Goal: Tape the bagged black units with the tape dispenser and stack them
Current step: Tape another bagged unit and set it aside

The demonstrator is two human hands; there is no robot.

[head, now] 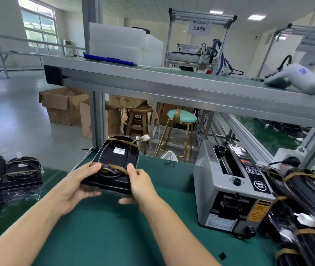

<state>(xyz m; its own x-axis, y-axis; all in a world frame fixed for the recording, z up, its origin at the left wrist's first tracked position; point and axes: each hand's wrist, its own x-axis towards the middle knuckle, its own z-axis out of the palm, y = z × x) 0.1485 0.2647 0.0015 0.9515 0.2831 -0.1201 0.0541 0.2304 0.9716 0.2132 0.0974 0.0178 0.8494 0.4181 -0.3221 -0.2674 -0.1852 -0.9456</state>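
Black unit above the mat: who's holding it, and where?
Both hands grip the black unit at its near end: left hand on the left corner, right hand on the right corner, thumbs on top.

Left hand (76, 186) fingers go under the black unit (115, 166), mostly hidden; right hand (141, 184) covers the unit's near right corner. Label on unit (119, 151) too small to read. Stack of taped units (304, 214) at right cut off by frame edge. Bagged units (11, 177) at left partly cut off. Tape dispenser (229, 185) panel text unreadable. Hanging signs (201, 26) blurred.
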